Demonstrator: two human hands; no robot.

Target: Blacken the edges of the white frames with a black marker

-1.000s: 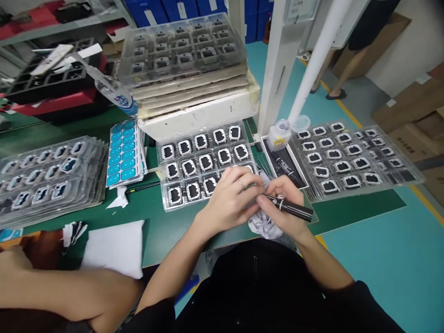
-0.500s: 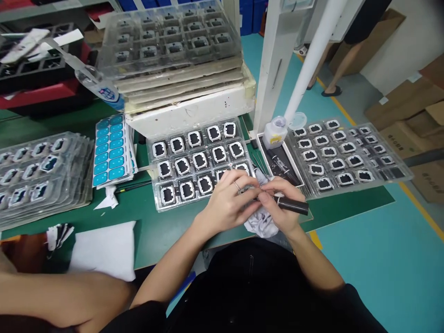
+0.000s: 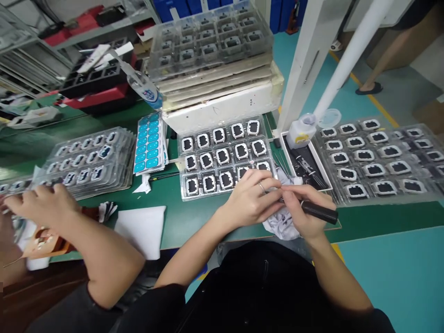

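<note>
Marker point(image 3: 318, 212): black, gripped in the right hand, slanting over the worktop point(image 3: 175, 222) close to its near edge; thick end toward the right, other end hidden by the fingers.
Right hand point(image 3: 310, 215): closed around the marker, thumb and fingers pinching the barrel.
Left hand point(image 3: 253, 201): fingers curled, meeting the right fingertips; any part held inside cannot be seen.
Front tray point(image 3: 204, 195): beside the left hand; three rows of five white-rimmed frames point(image 3: 222, 157), the last two of the near row partly covered.
Side tray point(image 3: 367, 200): on the right of the worktop, also loaded.
Cloth point(image 3: 282, 224): crumpled, below the hands at the near edge.
Bottle point(image 3: 301, 132): lid open, at the far end of the shallow box point(image 3: 322, 162).
Progress: finished and unfinished frames look alike; amounts done and left cannot be told.
</note>
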